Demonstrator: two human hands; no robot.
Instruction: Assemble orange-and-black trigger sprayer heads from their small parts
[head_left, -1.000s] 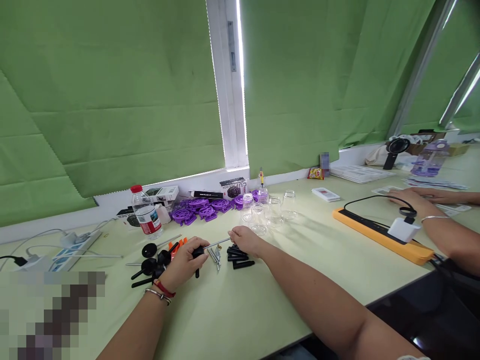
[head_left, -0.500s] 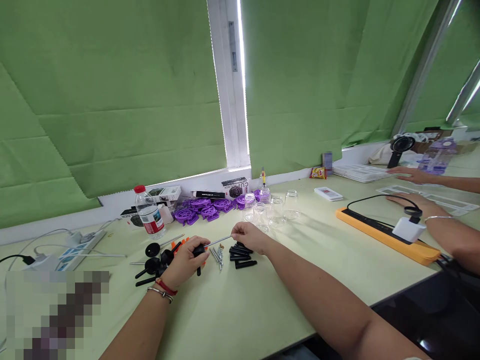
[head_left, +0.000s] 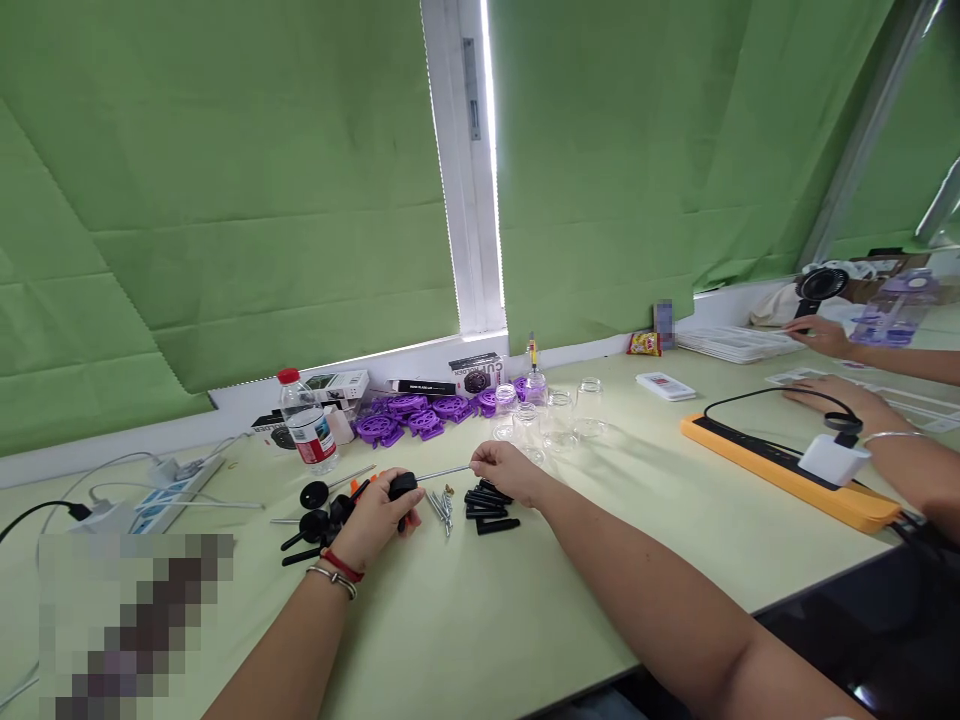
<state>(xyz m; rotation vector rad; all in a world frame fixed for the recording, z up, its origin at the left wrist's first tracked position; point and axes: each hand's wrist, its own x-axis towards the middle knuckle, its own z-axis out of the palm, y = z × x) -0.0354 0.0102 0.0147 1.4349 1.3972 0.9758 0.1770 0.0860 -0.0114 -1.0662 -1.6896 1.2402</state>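
Wrapped in my left hand [head_left: 379, 518] is a black round part [head_left: 403, 486], gripped near its round end. A thin metal rod [head_left: 444, 472] sticks out of it to the right, and my right hand [head_left: 506, 474] pinches the rod's far end. Beside my left hand lie more black round parts with handles [head_left: 313, 525], one with a rod attached, and some orange pieces partly hidden by the fingers. Between my hands is a small pile of silver metal rods [head_left: 439, 508]. Several black tubes [head_left: 491, 508] lie just below my right hand.
Behind are purple plastic pieces [head_left: 409, 415], clear glass jars [head_left: 561, 415] and a red-capped bottle [head_left: 309, 425]. A white power strip [head_left: 180, 490] with cables sits left, an orange one [head_left: 780, 475] right. Another person's hands [head_left: 832, 395] work at far right.
The view has shifted slightly, so everything appears a little to the right. Both hands keep their hold on the black part and the rod, with almost no movement.
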